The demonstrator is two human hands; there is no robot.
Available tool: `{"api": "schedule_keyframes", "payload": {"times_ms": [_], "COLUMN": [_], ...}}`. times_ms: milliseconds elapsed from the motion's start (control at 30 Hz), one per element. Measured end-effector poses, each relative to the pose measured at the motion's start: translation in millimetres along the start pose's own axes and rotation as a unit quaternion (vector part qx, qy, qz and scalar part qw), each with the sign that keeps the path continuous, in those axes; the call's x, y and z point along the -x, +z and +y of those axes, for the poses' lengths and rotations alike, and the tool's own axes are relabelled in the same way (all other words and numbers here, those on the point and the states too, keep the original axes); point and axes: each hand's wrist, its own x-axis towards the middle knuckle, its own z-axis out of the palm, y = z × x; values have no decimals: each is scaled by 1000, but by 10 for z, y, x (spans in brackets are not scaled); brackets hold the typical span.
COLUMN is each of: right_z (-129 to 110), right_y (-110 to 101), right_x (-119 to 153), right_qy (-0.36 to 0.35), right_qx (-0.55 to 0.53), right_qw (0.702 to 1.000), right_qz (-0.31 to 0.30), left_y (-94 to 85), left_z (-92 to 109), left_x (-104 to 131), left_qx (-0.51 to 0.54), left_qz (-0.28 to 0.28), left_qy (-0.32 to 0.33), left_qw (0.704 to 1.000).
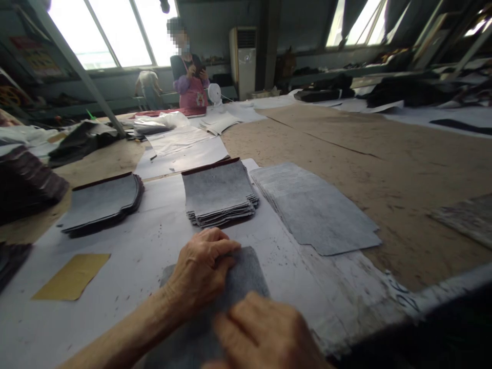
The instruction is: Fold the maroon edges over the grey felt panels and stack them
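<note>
A grey fabric piece (246, 271) lies on the white paper in front of me. On its far part rests my left hand (202, 269), thumb and forefinger pressed together near the top edge; whether it pinches the cloth is too small to tell. Nearer to me, my right hand (265, 333) is over the same piece, blurred, its fingers curled and their tips smeared. Just beyond my left hand sits a stack of grey pieces (219, 189) with a dark red far edge. To the right lies a flat pile of larger grey pieces (315, 210).
Another grey stack (103, 202) and a yellow card (73, 277) lie at left. Dark piled fabric (26, 179) stands at the far left. The table edge (453, 287) runs along the lower right. A person in a pink apron (192, 95) stands beyond the table, another person bends behind.
</note>
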Motion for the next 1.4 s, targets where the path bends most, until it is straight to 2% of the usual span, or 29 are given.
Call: {"api": "schedule_keyframes", "payload": {"times_ms": [100, 200, 333, 500, 967, 1400], "right_z": [296, 461, 502, 516, 539, 525], "right_y": [-314, -427, -382, -379, -401, -389], "right_x": [5, 56, 80, 54, 87, 70], "right_qy": [78, 83, 62, 72, 79, 53], "right_qx": [41, 104, 117, 107, 92, 117], "right_qw": [995, 987, 984, 980, 977, 977], "right_qz": [-51, -92, -118, -151, -175, -172], "left_y": [25, 24, 25, 43, 49, 54], "left_z": [-12, 0, 5, -16, 6, 12], "left_x": [30, 41, 49, 50, 72, 103], "left_qx": [13, 11, -29, -46, -94, -99], "left_qz": [26, 42, 55, 61, 57, 47], "left_qy": [43, 77, 124, 145, 251, 259], "left_qw": [999, 996, 990, 986, 962, 960]}}
